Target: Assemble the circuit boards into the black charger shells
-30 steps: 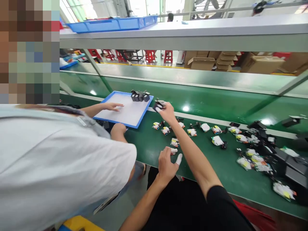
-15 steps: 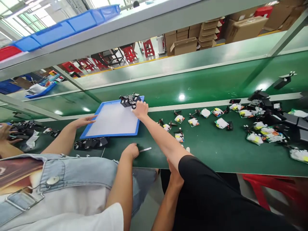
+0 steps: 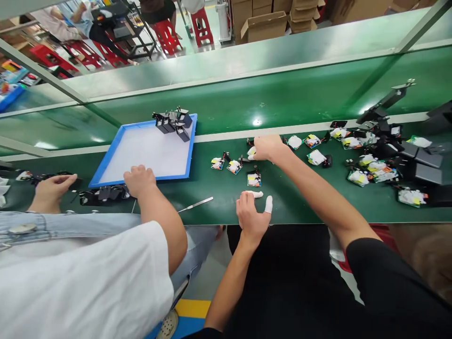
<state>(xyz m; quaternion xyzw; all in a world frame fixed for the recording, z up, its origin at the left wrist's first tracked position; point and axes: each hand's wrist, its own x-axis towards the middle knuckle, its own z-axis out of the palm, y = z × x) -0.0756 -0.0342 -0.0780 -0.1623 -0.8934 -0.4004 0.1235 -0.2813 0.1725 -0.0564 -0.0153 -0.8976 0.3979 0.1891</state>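
Note:
My right hand [image 3: 270,147] reaches over the green bench, its fingers closed at a small circuit board with a white pad, mostly hidden beneath them. My left hand [image 3: 251,215] rests near the bench's front edge holding nothing, thumb and forefinger apart and covered by white finger cots [image 3: 269,204]. Just beyond it lies another circuit board [image 3: 254,179] with white and yellow on top. Two more circuit boards [image 3: 234,165] sit left of my right hand. Black box-shaped parts [image 3: 171,123] stand on the far right corner of the blue-rimmed tray [image 3: 158,178].
A co-worker's hand [image 3: 140,181] is at the tray's front edge, the other hand [image 3: 52,190] farther left. A thin metal tool [image 3: 196,204] lies between us. To the right are several boards [image 3: 376,169] and black housings [image 3: 427,172]. A rail [image 3: 226,134] runs behind.
My right hand has let go of the black parts on the tray and moved right to the boards. My left hand has come up onto the bench. The co-worker's hand has left the metal tool.

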